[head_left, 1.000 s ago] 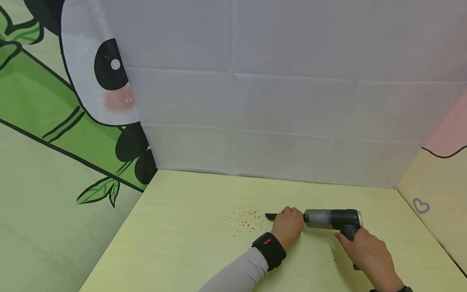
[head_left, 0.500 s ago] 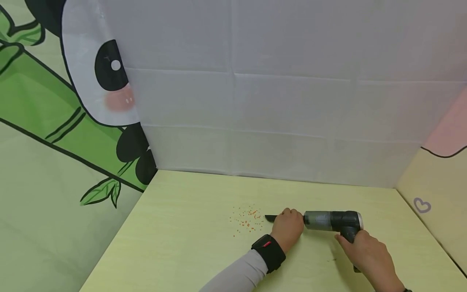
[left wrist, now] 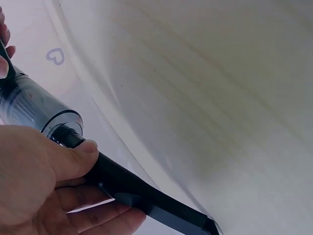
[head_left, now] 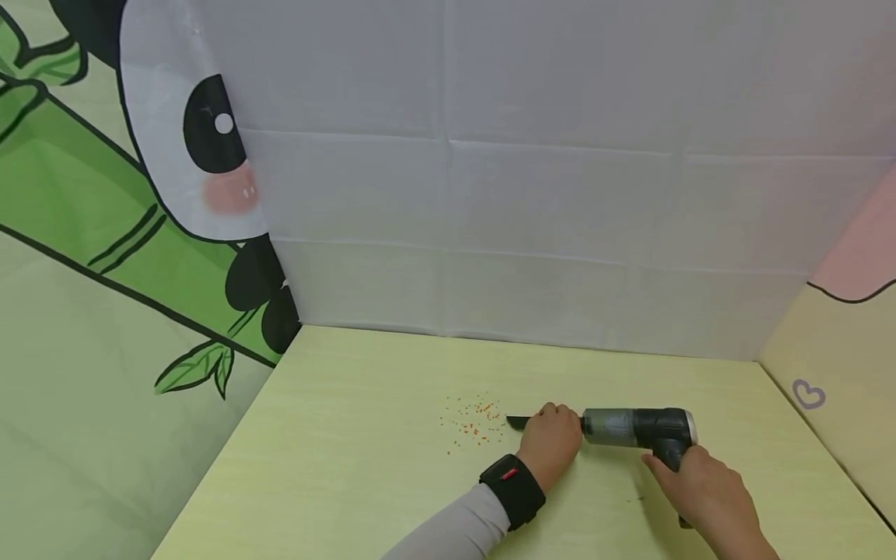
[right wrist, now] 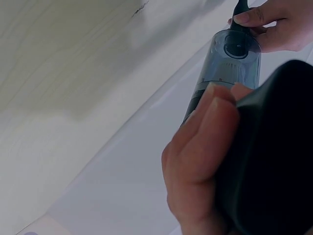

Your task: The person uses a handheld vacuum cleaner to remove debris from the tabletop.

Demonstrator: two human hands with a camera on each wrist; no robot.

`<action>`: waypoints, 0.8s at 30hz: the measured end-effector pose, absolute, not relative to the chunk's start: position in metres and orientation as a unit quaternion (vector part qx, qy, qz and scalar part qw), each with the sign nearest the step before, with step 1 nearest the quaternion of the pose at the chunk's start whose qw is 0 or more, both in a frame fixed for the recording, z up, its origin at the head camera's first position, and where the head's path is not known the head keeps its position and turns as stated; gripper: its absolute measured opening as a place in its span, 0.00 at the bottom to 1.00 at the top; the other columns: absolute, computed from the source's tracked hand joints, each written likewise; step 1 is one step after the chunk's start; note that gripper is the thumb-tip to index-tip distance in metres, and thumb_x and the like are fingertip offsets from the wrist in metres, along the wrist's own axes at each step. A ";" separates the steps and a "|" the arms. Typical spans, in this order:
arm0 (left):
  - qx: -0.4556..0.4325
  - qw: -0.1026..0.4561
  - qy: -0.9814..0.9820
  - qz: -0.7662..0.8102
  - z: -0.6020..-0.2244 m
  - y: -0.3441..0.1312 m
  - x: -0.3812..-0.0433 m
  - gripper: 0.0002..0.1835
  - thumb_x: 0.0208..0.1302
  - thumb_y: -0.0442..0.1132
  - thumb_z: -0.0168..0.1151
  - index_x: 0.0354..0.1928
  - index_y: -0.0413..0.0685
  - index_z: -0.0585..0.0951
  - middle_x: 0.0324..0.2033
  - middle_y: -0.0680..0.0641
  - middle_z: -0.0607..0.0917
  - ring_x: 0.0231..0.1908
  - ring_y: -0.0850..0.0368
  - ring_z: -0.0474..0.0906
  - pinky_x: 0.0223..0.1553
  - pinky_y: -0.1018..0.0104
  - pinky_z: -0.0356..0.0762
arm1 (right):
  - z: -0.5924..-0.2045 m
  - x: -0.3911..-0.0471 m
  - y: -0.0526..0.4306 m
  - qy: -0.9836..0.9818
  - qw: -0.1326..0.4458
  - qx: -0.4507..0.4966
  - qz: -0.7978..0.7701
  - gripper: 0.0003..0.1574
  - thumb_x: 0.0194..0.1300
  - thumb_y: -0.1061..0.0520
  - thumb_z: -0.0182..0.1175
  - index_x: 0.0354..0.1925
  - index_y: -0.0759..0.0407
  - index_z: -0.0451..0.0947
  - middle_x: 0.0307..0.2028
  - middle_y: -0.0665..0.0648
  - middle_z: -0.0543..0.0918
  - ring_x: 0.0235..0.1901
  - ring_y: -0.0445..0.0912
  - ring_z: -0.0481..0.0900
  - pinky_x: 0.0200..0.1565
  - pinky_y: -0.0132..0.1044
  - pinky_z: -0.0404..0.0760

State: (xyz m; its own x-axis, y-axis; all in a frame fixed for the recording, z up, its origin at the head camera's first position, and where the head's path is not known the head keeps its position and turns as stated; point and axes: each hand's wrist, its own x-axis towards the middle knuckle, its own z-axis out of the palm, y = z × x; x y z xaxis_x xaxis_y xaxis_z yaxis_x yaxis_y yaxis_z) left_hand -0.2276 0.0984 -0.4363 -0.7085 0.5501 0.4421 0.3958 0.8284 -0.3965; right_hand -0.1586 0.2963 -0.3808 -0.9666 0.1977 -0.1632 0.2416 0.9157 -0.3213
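Head view, left to right. Far left: a cloth wall [head_left: 63, 334] printed with a green bamboo stalk, leaves and part of a panda. It meets a pale grey back wall [head_left: 532, 225] behind the yellow table [head_left: 336, 435]. Next, a light grey sleeve [head_left: 455, 525] enters from the bottom edge; above it a loose scatter of small orange crumbs [head_left: 474, 420] lies on the tabletop. Just right of the crumbs is the dark tip of a nozzle [head_left: 516, 422], pointing left; contact with the table cannot be told.

Left hand [head_left: 551, 440], black band [head_left: 513, 491] at the wrist: clamped on the nozzle, thumb on one side and fingers on the other, per the left wrist view. Right of this hand, the handheld vacuum [head_left: 661, 427] lies roughly level, clear cup toward the nozzle, dark body beyond, handle slanting down. A small dark mark [head_left: 635, 498] shows on the table below the cup. Right hand [head_left: 710, 490]: fingers curled round the handle, confirmed in the right wrist view.

Far right: the side wall [head_left: 798, 342], cream with a purple heart outline [head_left: 808, 394] and a pink patch [head_left: 864, 241] above.
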 end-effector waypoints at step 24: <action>-0.268 0.274 -0.912 0.143 -0.454 0.085 -0.219 0.10 0.66 0.48 0.53 0.33 0.54 0.81 0.25 0.54 0.78 0.26 0.61 0.73 0.21 0.73 0.75 | -0.400 -0.150 0.286 0.974 0.071 0.116 -0.181 0.49 0.50 0.17 0.44 0.23 0.64 0.66 0.15 0.55 0.70 0.14 0.48 0.69 0.16 0.40 0.68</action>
